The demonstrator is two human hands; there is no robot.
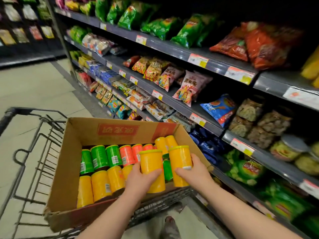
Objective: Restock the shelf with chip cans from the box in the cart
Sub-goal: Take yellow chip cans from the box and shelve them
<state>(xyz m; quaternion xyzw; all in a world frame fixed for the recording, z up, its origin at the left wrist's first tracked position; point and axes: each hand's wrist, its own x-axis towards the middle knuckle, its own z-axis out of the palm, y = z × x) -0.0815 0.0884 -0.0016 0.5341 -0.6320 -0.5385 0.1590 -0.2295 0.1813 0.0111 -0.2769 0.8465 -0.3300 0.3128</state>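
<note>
Pictured: left grip curled round one smooth yellow chip can and right grip curled round a second yellow can, both lidded cylinders near upright over the open corrugated cardboard box in the black wire cart. Lying in rows inside the box, glossy green cans, coral cans and more yellow cans. Close on the right, grey metal shelves crowded with crinkled foil snack bags behind paper price tags.
</note>
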